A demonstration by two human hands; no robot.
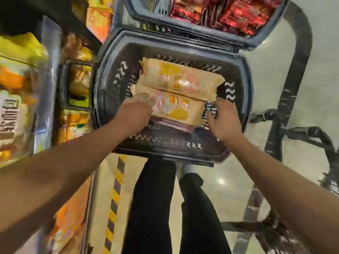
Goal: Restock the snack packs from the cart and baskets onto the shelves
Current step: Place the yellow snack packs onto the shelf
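A dark plastic basket (245,99) stands in front of me, holding two tan and orange snack packs. The near pack (176,109) lies across the basket, the far pack (176,77) just behind it. My left hand (135,110) rests on the left end of the near pack, fingers curled over its top. My right hand (222,120) hovers by the pack's right end inside the basket, fingers apart, holding nothing that I can see. A purple pack edge (176,125) shows beneath the near pack.
A second basket (256,41) with red snack packs (242,15) sits beyond the first. Shelves (51,74) of orange and yellow packs run along the left. A black cart frame (288,99) stands at right. My legs and yellow-black floor tape (117,184) are below.
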